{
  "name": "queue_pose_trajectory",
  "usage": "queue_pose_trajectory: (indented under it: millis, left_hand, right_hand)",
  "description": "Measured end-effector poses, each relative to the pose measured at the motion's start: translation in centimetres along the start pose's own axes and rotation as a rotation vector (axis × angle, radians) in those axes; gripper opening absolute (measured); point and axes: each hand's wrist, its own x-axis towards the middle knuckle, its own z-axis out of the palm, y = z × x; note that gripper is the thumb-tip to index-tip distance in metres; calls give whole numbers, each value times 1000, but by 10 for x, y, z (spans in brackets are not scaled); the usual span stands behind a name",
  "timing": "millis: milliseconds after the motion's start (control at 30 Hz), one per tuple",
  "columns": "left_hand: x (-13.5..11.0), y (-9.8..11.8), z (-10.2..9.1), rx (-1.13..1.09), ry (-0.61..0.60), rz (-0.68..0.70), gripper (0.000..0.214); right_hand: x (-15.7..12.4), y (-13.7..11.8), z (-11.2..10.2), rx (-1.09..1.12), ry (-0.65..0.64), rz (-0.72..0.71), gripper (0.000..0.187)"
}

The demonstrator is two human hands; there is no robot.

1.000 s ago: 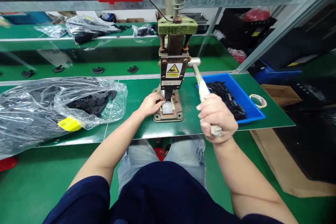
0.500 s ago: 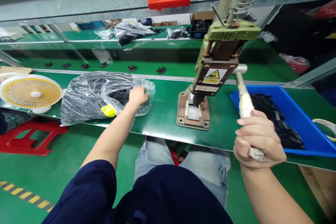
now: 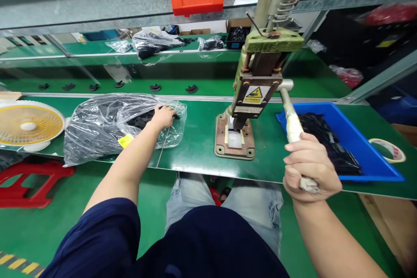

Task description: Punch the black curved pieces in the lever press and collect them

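My left hand point(image 3: 163, 117) is at the mouth of a clear plastic bag point(image 3: 94, 130) filled with black parts. Its fingers are closed, and dark bits of a black part point(image 3: 176, 117) show beside them; the part's shape is mostly hidden. My right hand point(image 3: 311, 167) is wrapped around the taped lever handle point(image 3: 293, 126) of a green hand press point(image 3: 257, 91). Under the press ram, a pale block point(image 3: 234, 140) sits on the brown base plate point(image 3: 221, 149).
A blue bin point(image 3: 365, 150) with black parts and a tape roll point(image 3: 400, 154) are at right. A fan point(image 3: 48, 117) stands at left. Several black curved pieces point(image 3: 191, 89) line the back. An orange bin point(image 3: 197, 4) hangs above; a red stool point(image 3: 35, 182) is below.
The whole view has shifted slightly. Dark bits of a part now show at my left hand's fingers, where none showed before. My right hand keeps its grip on the lever handle.
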Motion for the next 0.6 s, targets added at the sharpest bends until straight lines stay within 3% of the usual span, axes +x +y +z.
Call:
queue_pose_trajectory:
  millis: [133,467,600]
  left_hand:
    - [-21,9,0,-85,34,86,40]
    - [-44,6,-23,-294,107,66,29]
    - [-50,26,-33,-487,124,46,47]
  right_hand:
    - [-1,0,2,1,22,6,14]
    - [0,-1,6,18,33,-18,13]
    - [2,-5,6,17,17,-5,11]
